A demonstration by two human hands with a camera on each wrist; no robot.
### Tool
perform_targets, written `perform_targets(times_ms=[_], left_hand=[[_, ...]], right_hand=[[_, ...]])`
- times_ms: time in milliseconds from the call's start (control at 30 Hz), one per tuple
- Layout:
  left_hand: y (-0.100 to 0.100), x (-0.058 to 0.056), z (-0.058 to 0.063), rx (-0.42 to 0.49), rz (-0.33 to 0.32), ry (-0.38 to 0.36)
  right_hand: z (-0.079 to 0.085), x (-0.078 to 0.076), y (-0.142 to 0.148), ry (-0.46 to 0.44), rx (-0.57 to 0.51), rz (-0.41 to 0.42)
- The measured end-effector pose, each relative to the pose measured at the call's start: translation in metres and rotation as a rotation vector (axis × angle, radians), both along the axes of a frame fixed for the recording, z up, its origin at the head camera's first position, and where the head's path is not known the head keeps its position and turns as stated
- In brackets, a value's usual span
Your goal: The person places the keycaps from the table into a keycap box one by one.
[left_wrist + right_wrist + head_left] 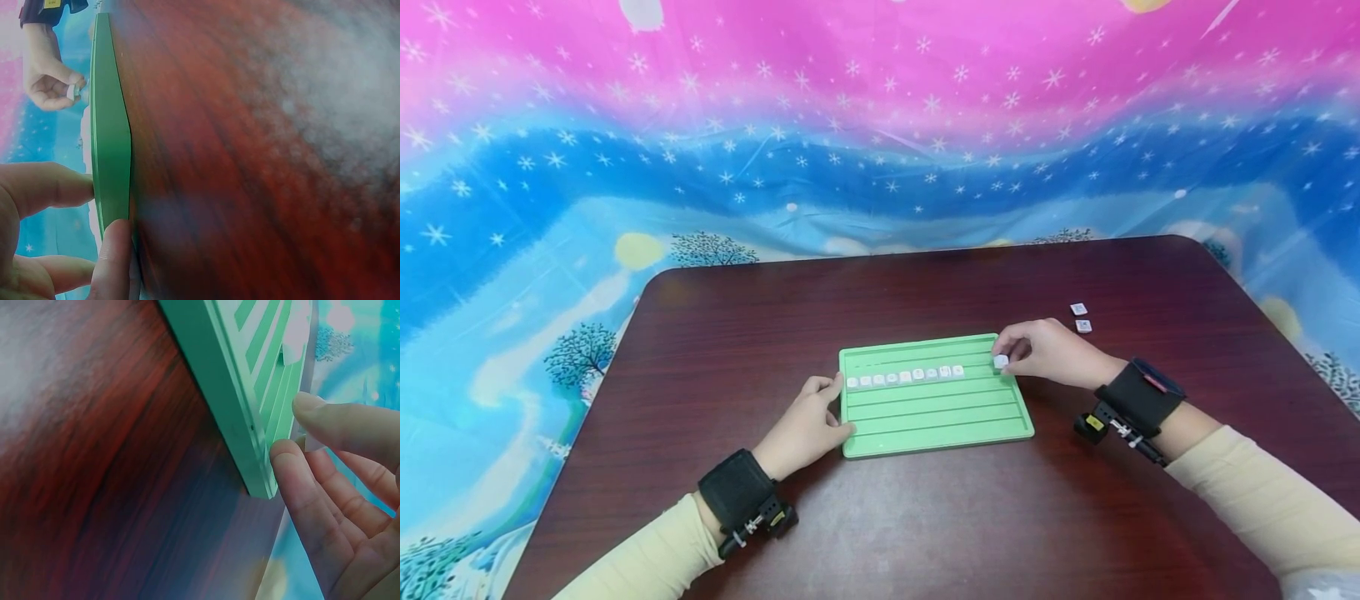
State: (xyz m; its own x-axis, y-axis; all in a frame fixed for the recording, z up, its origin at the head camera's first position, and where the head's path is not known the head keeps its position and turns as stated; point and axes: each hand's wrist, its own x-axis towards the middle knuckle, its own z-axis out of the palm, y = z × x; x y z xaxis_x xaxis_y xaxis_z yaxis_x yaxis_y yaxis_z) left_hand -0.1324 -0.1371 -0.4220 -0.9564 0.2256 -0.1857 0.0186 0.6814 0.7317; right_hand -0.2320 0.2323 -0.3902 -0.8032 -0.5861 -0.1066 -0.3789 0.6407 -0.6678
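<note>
A green ridged tray (pixel 936 421) lies on the table, with a row of small white tiles (pixel 905 377) standing along one of its upper grooves. At the tray's left edge, my left hand (pixel 805 427) holds the rim; in the left wrist view the thumb (pixel 114 259) lies against the tray's outer side and a finger (pixel 59 186) touches the top edge. Over the tray's upper right corner, my right hand (pixel 1048 354) pinches a single white tile (pixel 1001 362) between thumb and fingers. That tile (pixel 314 442) is partly hidden by the fingers in the right wrist view.
Two loose white tiles, one farther back (pixel 1078 309) and one nearer (pixel 1083 326), lie on the dark wooden table (pixel 895 517) beyond my right hand. A patterned pink and blue cloth (pixel 880 150) hangs behind the table's back edge.
</note>
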Motion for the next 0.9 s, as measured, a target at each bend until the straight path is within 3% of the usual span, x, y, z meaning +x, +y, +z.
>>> perform_targets(times_ms=[400, 667, 900], left_hand=[[0.000, 0.000, 0.000, -0.002, 0.003, 0.001], [0.000, -0.001, 0.000, -0.016, 0.003, 0.000], [0.000, -0.001, -0.001, -0.014, 0.004, -0.002]], right_hand=[[-0.001, -0.001, -0.012, 0.027, 0.020, 0.025], [-0.002, -0.002, -0.019, 0.050, 0.010, 0.087], [-0.005, -0.003, -0.029, 0.051, 0.039, 0.080]])
